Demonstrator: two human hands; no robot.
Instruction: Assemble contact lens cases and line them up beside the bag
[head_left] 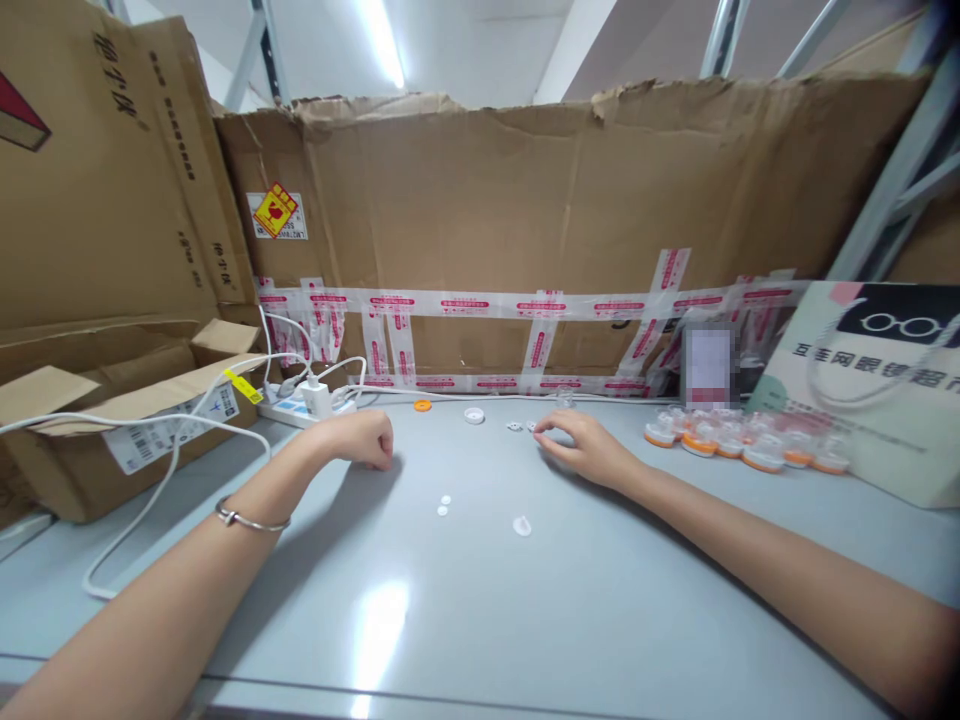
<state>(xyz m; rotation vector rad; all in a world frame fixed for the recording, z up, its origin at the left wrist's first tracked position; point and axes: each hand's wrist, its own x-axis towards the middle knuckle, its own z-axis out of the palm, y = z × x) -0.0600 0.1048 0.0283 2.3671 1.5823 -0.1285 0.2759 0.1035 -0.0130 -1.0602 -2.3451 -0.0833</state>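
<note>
My left hand [363, 440] is curled into a fist above the left part of the table; whatever it may hold is hidden. With thumb and forefinger pinched, my right hand [581, 447] grips a small white plastic part [532, 427] at the tabletop. Just left of those fingertips lies a similar small white part [514, 427]. Farther left are a round white cap-like piece [474, 416] and an orange disc [423, 406]. Nearer to me rest two tiny white discs [444, 505] and a white round piece with a raised fin [523, 526].
Several clear-topped, orange-and-white round items [739, 440] are grouped at right, before a paper bag [862, 400]. A power strip [289, 405] with white cables and an open cardboard box [135, 420] stand left. A large taped carton [480, 210] walls off the back.
</note>
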